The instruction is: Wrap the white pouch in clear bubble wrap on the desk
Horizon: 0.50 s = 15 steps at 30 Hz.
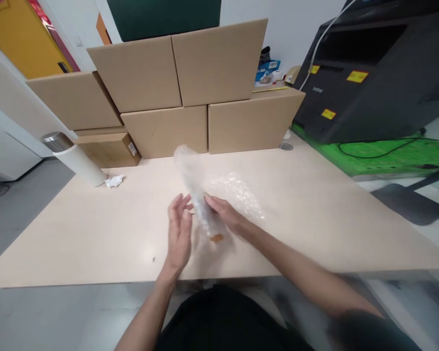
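Hands: both over the near middle of the table (95, 234), close together, with a bubble-wrap roll (199, 200) between them.
Left hand (179, 231): fingers spread and upright, palm turned toward the roll. I read it as just beside the wrap, not clamped; contact is too blurred to call.
Right hand (225, 212): fingers lie on the roll's right side, pressing or pinching it. I'd call that a hold on the wrap.
Roll: tilted, far end lifted away from me, near end low between the hands. Something small and orange-brown (216, 238) shows through the near end; can't tell what it is.
Loose sheet: more bubble wrap (237, 195) lies flat on the table just past the right hand, apparently joined to the roll.
Step in hand, my read: item being rolled up in the wrap, part-way, since slack sheet is left.
Next move calls for: left hand to close on the roll so both sides are held, keep it tight, stop the near end from opening.
Beyond the hands: wall of cardboard boxes (190, 97) at the far table edge.
Far left of hands: white cylinder with metal cap (75, 158), crumpled white scrap (114, 181) beside it.
Far right: black printer (373, 83) on green surface (388, 156), well apart from the work.
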Available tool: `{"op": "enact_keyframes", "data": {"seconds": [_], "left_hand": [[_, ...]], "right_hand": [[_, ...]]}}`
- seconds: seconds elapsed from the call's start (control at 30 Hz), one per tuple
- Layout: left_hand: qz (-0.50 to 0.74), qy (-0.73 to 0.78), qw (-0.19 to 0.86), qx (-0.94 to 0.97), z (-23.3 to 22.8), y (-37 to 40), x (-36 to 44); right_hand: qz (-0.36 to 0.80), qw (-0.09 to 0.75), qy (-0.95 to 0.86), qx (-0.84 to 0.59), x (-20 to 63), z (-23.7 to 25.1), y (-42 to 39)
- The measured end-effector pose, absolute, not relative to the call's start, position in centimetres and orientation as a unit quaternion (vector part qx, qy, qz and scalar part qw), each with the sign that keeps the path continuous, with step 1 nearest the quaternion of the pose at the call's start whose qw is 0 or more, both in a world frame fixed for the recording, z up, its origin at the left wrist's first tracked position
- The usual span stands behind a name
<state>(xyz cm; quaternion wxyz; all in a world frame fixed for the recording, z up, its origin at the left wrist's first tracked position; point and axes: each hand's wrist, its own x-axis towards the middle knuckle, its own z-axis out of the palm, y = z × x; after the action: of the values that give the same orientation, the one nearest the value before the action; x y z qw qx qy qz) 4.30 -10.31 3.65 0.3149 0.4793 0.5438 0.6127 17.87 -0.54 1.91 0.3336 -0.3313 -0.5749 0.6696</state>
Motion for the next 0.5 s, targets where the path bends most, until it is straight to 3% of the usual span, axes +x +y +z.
{"op": "enact_keyframes", "data": {"seconds": [0.17, 0.27, 0.37, 0.5], "left_hand": [[0.455, 0.513, 0.264, 0.679, 3.2, -6.4, 9.0], [0.288, 0.55, 0.246, 0.745, 2.8, -4.8, 10.8], [0.167, 0.566, 0.223, 0.776, 2.5, -4.2, 11.9], [0.127, 0.565, 0.172, 0.797, 2.0, -4.0, 12.4]], "right_hand": [[0.695, 0.383, -0.464, -0.393, 22.6, 2.0, 0.8], [0.581, 0.428, -0.505, -0.473, 26.6, 1.1, 2.1], [0.391, 0.454, -0.587, -0.545, 29.6, 0.0, 3.8], [0.285, 0.371, -0.658, -0.59, 30.0, -0.6, 6.4]]}}
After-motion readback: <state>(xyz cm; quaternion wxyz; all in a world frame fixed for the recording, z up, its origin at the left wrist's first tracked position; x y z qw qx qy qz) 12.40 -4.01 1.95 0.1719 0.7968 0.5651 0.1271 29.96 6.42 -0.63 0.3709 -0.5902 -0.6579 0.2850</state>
